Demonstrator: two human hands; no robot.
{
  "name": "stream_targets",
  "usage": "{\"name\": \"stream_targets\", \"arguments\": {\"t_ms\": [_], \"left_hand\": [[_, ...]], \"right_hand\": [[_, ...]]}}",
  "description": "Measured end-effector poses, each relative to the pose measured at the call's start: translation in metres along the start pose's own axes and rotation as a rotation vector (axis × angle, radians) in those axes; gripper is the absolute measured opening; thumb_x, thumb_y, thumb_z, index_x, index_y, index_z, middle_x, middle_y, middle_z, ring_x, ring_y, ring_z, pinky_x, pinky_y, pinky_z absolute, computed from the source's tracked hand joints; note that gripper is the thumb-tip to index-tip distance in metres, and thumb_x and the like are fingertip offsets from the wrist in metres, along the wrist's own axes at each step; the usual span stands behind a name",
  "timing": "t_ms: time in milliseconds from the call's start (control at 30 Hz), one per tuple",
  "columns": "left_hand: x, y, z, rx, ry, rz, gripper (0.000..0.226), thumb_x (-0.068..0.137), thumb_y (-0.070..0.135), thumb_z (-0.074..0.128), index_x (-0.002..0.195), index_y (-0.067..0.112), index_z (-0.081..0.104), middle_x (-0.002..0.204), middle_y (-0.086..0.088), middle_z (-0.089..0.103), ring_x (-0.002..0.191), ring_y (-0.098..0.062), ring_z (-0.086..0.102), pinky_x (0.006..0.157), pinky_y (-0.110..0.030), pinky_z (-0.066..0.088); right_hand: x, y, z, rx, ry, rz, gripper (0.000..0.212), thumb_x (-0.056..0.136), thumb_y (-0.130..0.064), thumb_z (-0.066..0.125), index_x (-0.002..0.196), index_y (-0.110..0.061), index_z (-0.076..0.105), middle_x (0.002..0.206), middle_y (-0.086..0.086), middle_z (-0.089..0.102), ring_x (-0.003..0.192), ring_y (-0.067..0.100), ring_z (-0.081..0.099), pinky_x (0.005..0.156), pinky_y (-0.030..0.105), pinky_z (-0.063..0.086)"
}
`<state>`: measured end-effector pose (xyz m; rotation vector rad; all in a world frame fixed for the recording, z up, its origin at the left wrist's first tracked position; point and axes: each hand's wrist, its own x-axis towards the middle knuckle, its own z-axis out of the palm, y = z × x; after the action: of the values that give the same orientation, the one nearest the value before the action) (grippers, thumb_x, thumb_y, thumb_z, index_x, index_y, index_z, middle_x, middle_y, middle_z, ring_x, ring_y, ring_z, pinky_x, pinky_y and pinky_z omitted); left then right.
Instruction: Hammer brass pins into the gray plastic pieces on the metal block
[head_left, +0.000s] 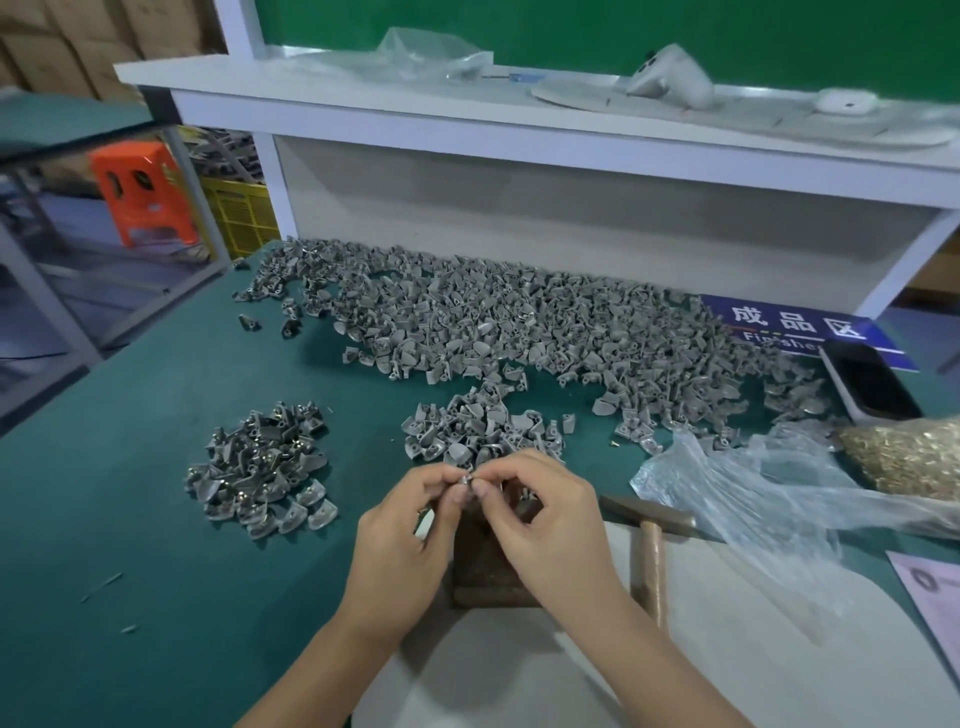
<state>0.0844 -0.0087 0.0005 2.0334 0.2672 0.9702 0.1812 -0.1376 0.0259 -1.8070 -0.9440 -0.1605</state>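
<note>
Over the metal block (485, 561) I'm pinching a gray plastic piece (466, 479) with both my left hand (410, 525) and right hand (540, 512), probably seating a pin; next I'd guess I'm grabbing the hammer (649, 540).

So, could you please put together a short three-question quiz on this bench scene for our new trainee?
1. True or false: the hammer is in the person's right hand.
2. Multiple choice: where does the bag of brass pins lie? A) at the right of the table B) on the white shelf C) beside the orange stool
3. Fill in: both hands, the left hand included, pinch a small gray plastic piece just above the ____ block.

Key: 1 false, it lies on the table to the right of the block; 2 A; 3 metal.
</note>
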Motion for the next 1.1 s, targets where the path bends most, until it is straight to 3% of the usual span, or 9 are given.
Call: {"name": "stream_targets", "arguments": {"t_ms": [133, 267, 500, 700, 933, 1100], "left_hand": [[0.0010, -0.0015, -0.0028, 0.011, -0.004, -0.025, 0.023, 0.096, 0.032, 0.064, 0.108, 0.052, 0.060, 0.100, 0.029, 0.071, 0.093, 0.009, 0.069, 0.081, -0.003, 0.046], [0.0022, -0.0043, -0.0042, 0.043, -0.006, -0.012, 0.016, 0.094, 0.031, 0.064, 0.110, 0.032, 0.067, 0.100, 0.024, 0.071, 0.096, 0.008, 0.067, 0.085, -0.004, 0.045], [0.0058, -0.0090, -0.0081, 0.100, -0.019, 0.031, 0.013, 0.096, 0.019, 0.071, 0.107, 0.015, 0.074, 0.099, 0.014, 0.070, 0.095, 0.000, 0.066, 0.086, -0.009, 0.044], [0.0058, -0.0058, -0.0065, 0.092, -0.009, 0.009, 0.021, 0.095, 0.029, 0.065, 0.107, 0.015, 0.074, 0.098, 0.014, 0.069, 0.093, 0.002, 0.064, 0.085, -0.008, 0.044], [0.0050, -0.0065, -0.0061, 0.065, -0.008, 0.008, 0.016, 0.096, 0.025, 0.067, 0.107, 0.016, 0.073, 0.100, 0.016, 0.069, 0.096, 0.002, 0.065, 0.087, -0.008, 0.044], [0.0039, -0.0085, -0.0063, 0.058, -0.019, -0.003, 0.015, 0.095, 0.026, 0.070, 0.109, 0.020, 0.073, 0.101, 0.018, 0.068, 0.097, 0.002, 0.066, 0.086, -0.008, 0.045]], "right_hand": [[0.0010, -0.0021, 0.0008, -0.009, -0.027, 0.017, 0.013, 0.089, -0.007, 0.076, 0.091, -0.020, 0.076, 0.090, -0.016, 0.069, 0.089, 0.007, 0.067, 0.077, 0.024, 0.052], [0.0009, -0.0023, 0.0007, -0.005, -0.036, 0.027, 0.011, 0.091, -0.009, 0.075, 0.094, -0.019, 0.077, 0.094, -0.016, 0.070, 0.092, 0.006, 0.067, 0.079, 0.026, 0.054], [0.0006, -0.0034, 0.0006, -0.003, -0.044, 0.033, 0.013, 0.090, -0.008, 0.075, 0.094, -0.020, 0.076, 0.094, -0.016, 0.070, 0.094, 0.007, 0.067, 0.083, 0.027, 0.054], [-0.0001, -0.0044, 0.0005, -0.005, -0.052, 0.051, 0.013, 0.089, -0.007, 0.076, 0.092, -0.020, 0.076, 0.092, -0.016, 0.070, 0.092, 0.008, 0.067, 0.081, 0.028, 0.053], [0.0002, -0.0042, 0.0008, -0.002, -0.046, 0.064, 0.014, 0.089, -0.007, 0.076, 0.093, -0.021, 0.076, 0.092, -0.016, 0.069, 0.092, 0.007, 0.066, 0.081, 0.023, 0.050], [-0.0001, -0.0047, 0.0008, -0.004, -0.050, 0.064, 0.014, 0.089, -0.008, 0.076, 0.093, -0.022, 0.075, 0.092, -0.016, 0.069, 0.091, 0.008, 0.066, 0.079, 0.027, 0.052]]}}
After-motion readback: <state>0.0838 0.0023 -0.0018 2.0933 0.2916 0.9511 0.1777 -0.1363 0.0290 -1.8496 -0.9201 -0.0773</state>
